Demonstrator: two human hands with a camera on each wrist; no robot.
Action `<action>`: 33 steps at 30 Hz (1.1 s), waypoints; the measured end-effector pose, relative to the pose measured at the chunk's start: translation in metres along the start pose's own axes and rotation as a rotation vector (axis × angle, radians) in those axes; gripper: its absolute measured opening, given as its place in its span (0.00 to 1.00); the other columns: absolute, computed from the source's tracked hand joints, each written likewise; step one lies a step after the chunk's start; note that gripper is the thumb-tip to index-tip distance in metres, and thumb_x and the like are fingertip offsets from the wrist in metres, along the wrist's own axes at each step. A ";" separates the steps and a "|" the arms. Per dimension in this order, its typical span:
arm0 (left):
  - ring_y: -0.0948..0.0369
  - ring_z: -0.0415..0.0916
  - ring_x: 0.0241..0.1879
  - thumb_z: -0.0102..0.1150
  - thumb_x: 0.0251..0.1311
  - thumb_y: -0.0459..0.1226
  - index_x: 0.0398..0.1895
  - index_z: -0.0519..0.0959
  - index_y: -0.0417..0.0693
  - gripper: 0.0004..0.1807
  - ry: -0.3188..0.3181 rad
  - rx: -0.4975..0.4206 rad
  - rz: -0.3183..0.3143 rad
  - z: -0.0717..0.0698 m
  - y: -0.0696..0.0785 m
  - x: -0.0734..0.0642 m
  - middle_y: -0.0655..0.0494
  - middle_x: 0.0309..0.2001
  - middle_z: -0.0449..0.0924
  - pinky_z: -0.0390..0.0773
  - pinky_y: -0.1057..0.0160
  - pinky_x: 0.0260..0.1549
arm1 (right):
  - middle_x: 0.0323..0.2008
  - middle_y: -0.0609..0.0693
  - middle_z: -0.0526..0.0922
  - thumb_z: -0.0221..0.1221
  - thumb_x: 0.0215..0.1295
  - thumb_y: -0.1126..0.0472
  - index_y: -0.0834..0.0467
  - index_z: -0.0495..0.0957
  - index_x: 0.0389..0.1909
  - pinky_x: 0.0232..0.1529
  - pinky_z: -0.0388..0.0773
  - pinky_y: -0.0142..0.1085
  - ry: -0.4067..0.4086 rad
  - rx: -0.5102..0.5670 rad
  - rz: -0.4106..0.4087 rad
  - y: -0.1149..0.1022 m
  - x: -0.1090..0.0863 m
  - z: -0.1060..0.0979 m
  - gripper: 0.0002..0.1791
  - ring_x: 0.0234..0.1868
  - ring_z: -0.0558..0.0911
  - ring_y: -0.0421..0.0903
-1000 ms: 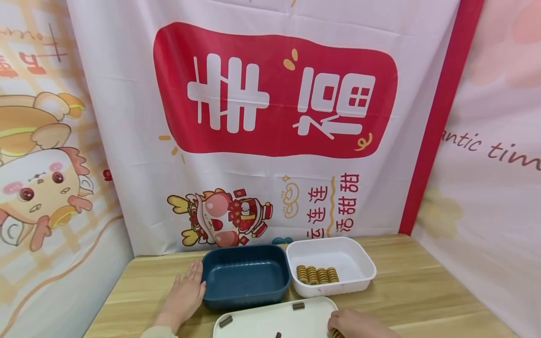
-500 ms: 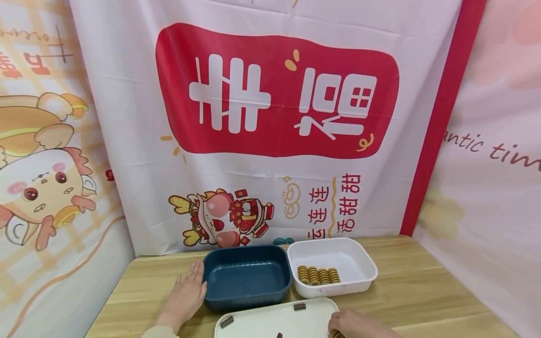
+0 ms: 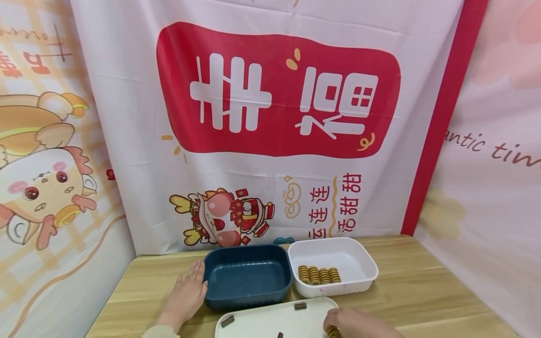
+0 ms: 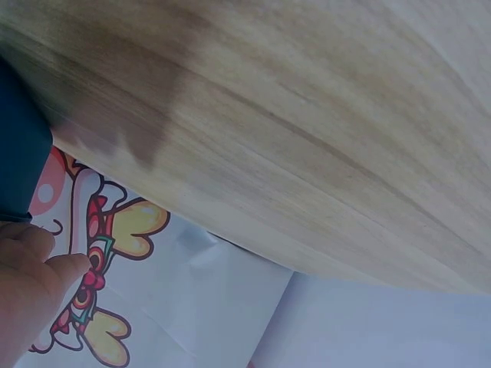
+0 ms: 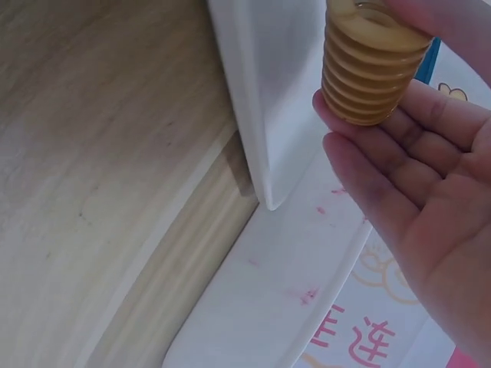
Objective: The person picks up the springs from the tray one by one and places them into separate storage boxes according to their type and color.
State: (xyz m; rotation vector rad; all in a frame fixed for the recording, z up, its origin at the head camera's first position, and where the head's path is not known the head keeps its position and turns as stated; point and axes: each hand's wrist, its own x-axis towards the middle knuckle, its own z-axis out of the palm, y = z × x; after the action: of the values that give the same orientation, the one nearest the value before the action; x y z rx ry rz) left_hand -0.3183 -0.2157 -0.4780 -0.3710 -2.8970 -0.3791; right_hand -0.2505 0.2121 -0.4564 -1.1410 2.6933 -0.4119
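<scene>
My right hand pinches a thick golden-yellow coil spring between thumb and fingertips. In the right wrist view the spring stands nearly upright, its flat end facing the thumb. That hand is at the right edge of the off-white tray. My left hand lies with extended fingers along the left wall of the dark blue bin. Two small dark springs lie on the tray, one dark spring at its left corner, the other dark spring near its far edge.
Right of the blue bin stands a white bin with several yellow springs lined up along its near wall. A small reddish-brown piece shows at the bottom of the head view. Behind the wooden table hangs a printed cloth.
The right hand has shifted slightly left over the tray's edge with the yellow spring in its grip. My left hand stays against the blue bin.
</scene>
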 end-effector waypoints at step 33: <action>0.40 0.51 0.69 0.43 0.70 0.40 0.68 0.57 0.26 0.31 0.005 -0.008 -0.005 0.004 -0.001 0.001 0.33 0.69 0.54 0.51 0.33 0.61 | 0.46 0.36 0.80 0.67 0.57 0.49 0.48 0.80 0.49 0.52 0.74 0.40 0.076 0.527 -0.009 -0.010 0.001 -0.015 0.19 0.50 0.76 0.36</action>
State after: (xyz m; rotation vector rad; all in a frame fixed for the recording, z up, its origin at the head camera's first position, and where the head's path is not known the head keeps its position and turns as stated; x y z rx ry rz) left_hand -0.3206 -0.2156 -0.4815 -0.3637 -2.8926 -0.3921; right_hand -0.2488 0.2076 -0.4394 -0.9889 2.4097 -1.1025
